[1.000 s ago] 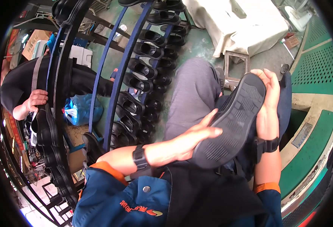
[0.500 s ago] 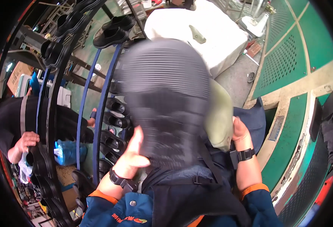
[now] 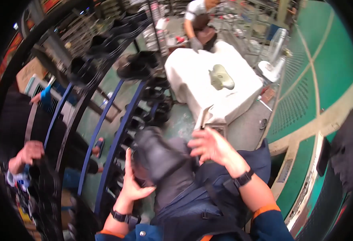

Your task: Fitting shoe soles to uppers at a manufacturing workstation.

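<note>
A black shoe (image 3: 160, 156), smeared by motion, is in front of my lap. My left hand (image 3: 134, 182) holds its left side, the shoe lying against the palm; the fingertips behind it are partly hidden. To the right of the shoe, my right hand (image 3: 212, 148) is raised with its fingers spread and nothing in it. Beyond that hand, pale green moulded shapes (image 3: 221, 77), seemingly shoe lasts, lie together on a white-covered table (image 3: 192, 84); I cannot tell whether they are one piece or two.
At the left a rack with blue bars (image 3: 114, 160) carries several black shoes (image 3: 136, 66). A co-worker's hand (image 3: 31, 152) rests on it. Behind the table another person (image 3: 200, 24) leans in with a gloved hand. Green perforated panels (image 3: 301, 100) and a white fan (image 3: 274, 60) stand right.
The black shoe has dropped from near the camera toward my lap. My right hand has let go of the pale green piece and moved left. The person behind the table has come into view.
</note>
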Available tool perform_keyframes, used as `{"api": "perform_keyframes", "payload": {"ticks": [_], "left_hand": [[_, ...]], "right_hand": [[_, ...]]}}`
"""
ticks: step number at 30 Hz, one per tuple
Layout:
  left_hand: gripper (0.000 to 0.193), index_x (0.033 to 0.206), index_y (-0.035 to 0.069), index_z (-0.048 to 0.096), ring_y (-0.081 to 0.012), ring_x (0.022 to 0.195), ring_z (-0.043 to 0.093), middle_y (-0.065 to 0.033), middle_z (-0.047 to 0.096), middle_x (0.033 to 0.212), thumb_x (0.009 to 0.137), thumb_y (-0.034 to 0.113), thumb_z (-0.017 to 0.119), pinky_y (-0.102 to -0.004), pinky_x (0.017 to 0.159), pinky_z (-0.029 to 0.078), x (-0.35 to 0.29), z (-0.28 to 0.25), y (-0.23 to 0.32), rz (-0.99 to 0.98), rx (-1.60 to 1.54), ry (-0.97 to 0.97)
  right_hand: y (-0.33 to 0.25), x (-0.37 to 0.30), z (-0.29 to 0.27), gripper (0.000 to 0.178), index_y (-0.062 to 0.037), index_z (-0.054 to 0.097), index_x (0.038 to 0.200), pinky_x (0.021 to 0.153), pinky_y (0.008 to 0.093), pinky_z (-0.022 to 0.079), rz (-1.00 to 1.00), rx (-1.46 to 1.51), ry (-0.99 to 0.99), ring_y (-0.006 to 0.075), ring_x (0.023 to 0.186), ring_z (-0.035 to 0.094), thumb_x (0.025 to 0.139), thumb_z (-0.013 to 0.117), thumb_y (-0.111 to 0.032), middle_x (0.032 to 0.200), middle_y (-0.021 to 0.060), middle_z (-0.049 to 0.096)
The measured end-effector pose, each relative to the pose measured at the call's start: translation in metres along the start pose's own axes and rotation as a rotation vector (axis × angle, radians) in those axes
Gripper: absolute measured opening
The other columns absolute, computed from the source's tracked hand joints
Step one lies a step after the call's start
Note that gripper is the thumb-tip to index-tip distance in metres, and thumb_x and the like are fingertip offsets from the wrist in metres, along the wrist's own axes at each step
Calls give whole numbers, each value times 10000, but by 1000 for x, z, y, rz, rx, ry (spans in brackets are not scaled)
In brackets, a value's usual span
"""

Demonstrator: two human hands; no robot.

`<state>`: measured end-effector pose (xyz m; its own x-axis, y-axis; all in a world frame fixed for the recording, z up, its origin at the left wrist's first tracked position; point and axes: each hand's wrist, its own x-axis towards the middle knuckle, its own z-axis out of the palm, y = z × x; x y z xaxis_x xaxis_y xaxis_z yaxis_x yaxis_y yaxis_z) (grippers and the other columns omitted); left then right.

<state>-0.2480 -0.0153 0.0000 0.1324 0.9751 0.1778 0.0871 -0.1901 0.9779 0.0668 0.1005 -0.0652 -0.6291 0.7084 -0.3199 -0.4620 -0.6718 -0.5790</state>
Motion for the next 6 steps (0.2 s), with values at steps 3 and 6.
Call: {"api": "perform_keyframes", "payload": {"ticks": [3, 6], "left_hand": [[840, 1356, 20, 501, -364, 1281, 517, -206, 511, 1370, 710, 434, 842, -447, 1139, 340, 46, 0, 36, 524, 1040, -81], [726, 1193, 9, 591, -393, 1207, 542, -193, 577, 1232, 720, 502, 837, -523, 1086, 366, 41, 0, 47, 523, 936, -307]], "right_hand": [[28, -11, 53, 684, -36, 365, 1492, 931, 492, 556, 117, 30, 64, 319, 1172, 625, 1036, 364, -546, 1391, 193, 541], [31, 6, 88, 672, -64, 277, 1551, 1119, 478, 400, -51, -242, -94, 283, 1381, 438, 1029, 484, -433, 1541, 117, 390]]}}
